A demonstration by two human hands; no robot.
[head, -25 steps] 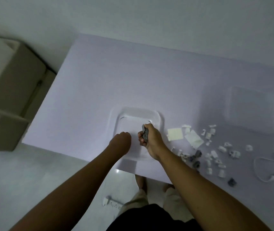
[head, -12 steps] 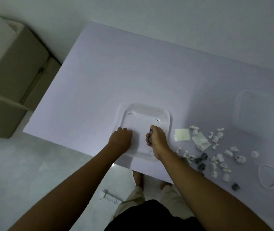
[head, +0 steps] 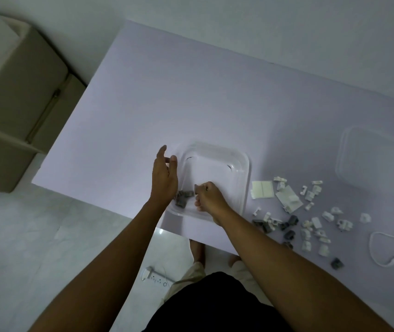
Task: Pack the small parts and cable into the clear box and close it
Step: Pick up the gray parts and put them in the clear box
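The clear box [head: 215, 164] sits at the tabletop's [head: 191, 92] near edge, a few grey parts [head: 183, 196] already inside. The right hand [head: 209, 196] is loosely curled above them, contents unclear; the left hand [head: 164, 178], fingers released, hovers beside the rim. Packing seems barely begun: the scattered parts [head: 311, 226], cable [head: 382, 250] and lid [head: 373, 159] wait to the right. A tiled floor [head: 47, 236] lies below.

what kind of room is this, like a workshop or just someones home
Probably a plain room at home, not a workshop: a bare table against a blank wall, stacked cardboard boxes beside it, and a power strip on the tiled floor.
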